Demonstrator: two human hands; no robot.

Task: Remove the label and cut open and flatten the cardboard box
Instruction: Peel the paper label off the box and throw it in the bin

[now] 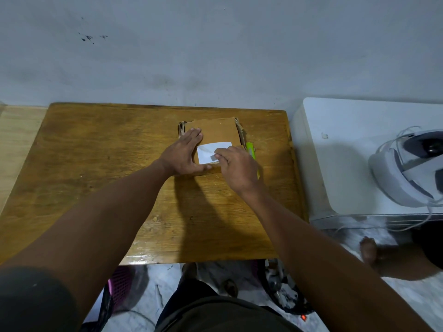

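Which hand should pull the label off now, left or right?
Right. The right hand already pinches the lifted corner of the white label. The left hand lies flat on the cardboard box, steadying it, so it should stay there.

1. Worktop [96, 164]: varnished wood, visible grain, glossy along the near edge.
2. Cardboard box [217, 131]: brown matt cardboard, far edge torn rough.
3. Label [211, 149]: white paper, smooth.
4. Cutter [250, 148]: bright green plastic.
5. Wall [215, 44]: matt, stained.
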